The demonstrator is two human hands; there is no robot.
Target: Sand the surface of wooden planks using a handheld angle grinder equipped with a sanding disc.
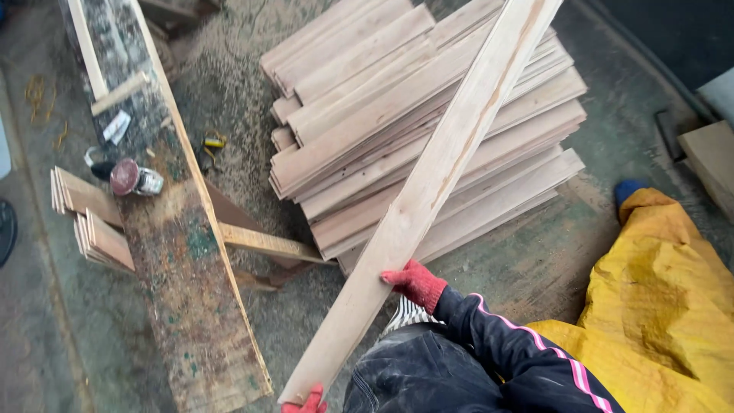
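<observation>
From the head camera, the right hand (414,281), red-gloved, wraps around the edge of a long pale plank (428,191) at mid-length, steadying it; the left hand (304,403) grips its near end, bearing weight; the plank slants above the stacked boards (367,115); a white tag-like scrap (116,126) lies on the stained bench (183,260).

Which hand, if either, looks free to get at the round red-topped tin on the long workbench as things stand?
Probably neither. The right hand and the left hand both grip the long plank, and the tin lies well off to the left on the workbench.
</observation>
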